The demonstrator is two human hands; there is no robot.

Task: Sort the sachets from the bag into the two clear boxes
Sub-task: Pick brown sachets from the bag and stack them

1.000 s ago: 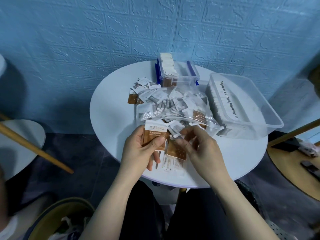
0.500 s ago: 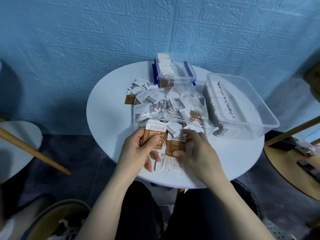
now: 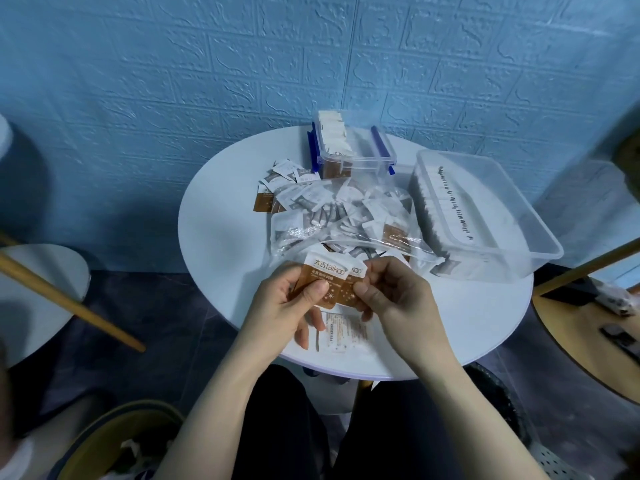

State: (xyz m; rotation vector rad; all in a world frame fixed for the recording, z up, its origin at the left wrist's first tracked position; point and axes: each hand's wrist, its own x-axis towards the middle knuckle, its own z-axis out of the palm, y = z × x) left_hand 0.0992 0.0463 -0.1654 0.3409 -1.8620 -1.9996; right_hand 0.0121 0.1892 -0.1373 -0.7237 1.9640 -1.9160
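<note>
My left hand [image 3: 280, 306] grips a small stack of brown-and-white sachets [image 3: 322, 271] near the table's front edge. My right hand [image 3: 391, 299] pinches another brown sachet [image 3: 349, 289] and holds it against the right side of that stack. Behind them lies the clear plastic bag [image 3: 346, 220], full of white and brown sachets. A small clear box with blue clips [image 3: 349, 150] stands at the back, holding a row of sachets. The large clear box [image 3: 485, 216] at the right holds a row of white sachets along its left wall.
Loose sachets [image 3: 277, 188] lie left of the bag on the round white table [image 3: 221, 237]. A printed white packet [image 3: 346, 330] lies under my hands. Another round table [image 3: 34, 289] stands at the left and a wooden one [image 3: 588, 341] at the right.
My right hand has picked a brown sachet off the table and brought it up against the stack in my left hand. The left hand has stayed almost still.
</note>
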